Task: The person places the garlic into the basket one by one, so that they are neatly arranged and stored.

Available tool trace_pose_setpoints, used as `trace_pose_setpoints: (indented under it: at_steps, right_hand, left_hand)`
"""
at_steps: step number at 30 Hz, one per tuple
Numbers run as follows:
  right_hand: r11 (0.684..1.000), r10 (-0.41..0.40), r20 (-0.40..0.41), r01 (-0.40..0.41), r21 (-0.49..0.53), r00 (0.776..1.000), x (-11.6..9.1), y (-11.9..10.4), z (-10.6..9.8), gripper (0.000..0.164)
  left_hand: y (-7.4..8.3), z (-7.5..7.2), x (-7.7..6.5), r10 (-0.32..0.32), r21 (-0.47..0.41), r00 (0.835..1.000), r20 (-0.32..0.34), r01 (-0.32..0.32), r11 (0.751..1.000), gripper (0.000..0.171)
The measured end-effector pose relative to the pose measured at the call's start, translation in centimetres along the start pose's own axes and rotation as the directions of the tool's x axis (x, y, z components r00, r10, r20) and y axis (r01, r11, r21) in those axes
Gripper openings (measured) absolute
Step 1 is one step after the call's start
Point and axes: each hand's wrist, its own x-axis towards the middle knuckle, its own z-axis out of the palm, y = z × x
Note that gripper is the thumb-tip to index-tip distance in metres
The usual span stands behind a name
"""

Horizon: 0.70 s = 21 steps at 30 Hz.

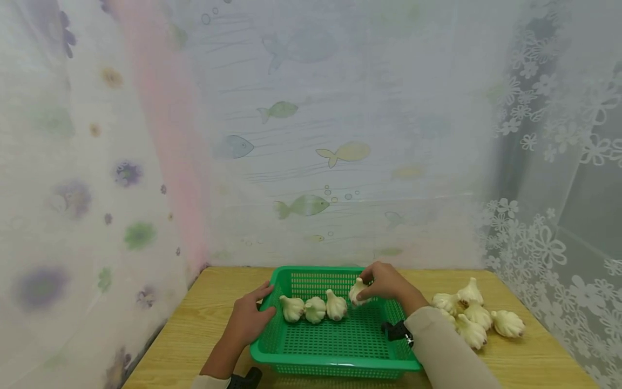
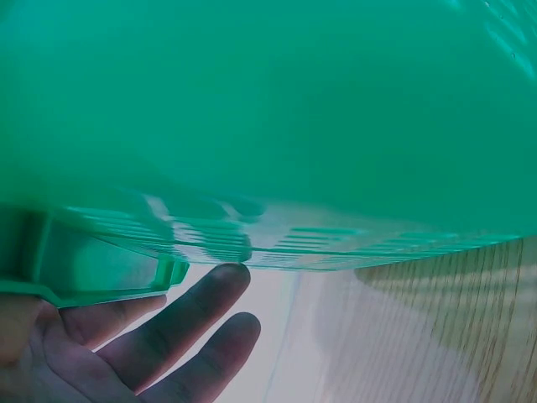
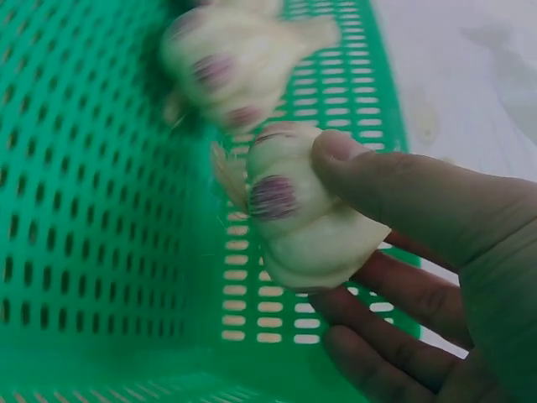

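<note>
A green plastic basket (image 1: 335, 363) with slotted walls stands on the wooden table. My left hand (image 1: 248, 317) is at its left rim; in the left wrist view its fingers (image 2: 189, 315) extend fairly straight beside the basket's outer wall (image 2: 277, 109). My right hand (image 1: 389, 282) pinches a garlic bulb (image 1: 357, 294) between thumb and fingers, inside the basket near the back wall. In the right wrist view the held garlic bulb (image 3: 306, 222) shows purple patches. Three more garlic bulbs (image 1: 315, 310) sit in a row along the basket's back, left of the held one.
To the right of the basket, several garlic bulbs (image 1: 473, 316) lie heaped on the wooden table (image 1: 539, 356). A pale curtain with printed fish (image 1: 308, 205) hangs behind the table. Another sheet with white flowers (image 1: 549, 246) hangs at the right.
</note>
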Motion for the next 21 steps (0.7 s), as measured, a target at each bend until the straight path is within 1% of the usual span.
trace_pose_setpoints:
  at_steps: [7, 11, 16, 21]
  right_hand:
    - [0.993, 0.054, -0.024, -0.056, -0.104, 0.998, 0.0, -0.1, 0.8, 0.037]
    - [0.99, 0.045, -0.02, -0.047, -0.133, 0.999, -0.2, -0.2, 1.0, 0.032]
    - [0.986, 0.048, -0.014, -0.05, -0.158, 0.999, -0.2, -0.2, 1.1, 0.036]
    - [0.98, 0.06, 0.009, -0.057, -0.19, 0.998, -0.2, -0.3, 1.3, 0.038]
  left_hand:
    - [0.1, 0.0, -0.1, 0.0, 0.011, 1.0, 0.0, 0.0, 1.0, 0.056]
    - [0.0, 0.1, 0.0, -0.004, 0.009, 1.0, -0.005, 0.004, 1.0, 0.056]
    - [0.0, 0.0, 0.1, -0.006, 0.012, 1.0, -0.006, 0.006, 1.0, 0.056]
    - [0.1, 0.0, -0.1, -0.004, 0.006, 1.0, -0.007, 0.004, 1.0, 0.056]
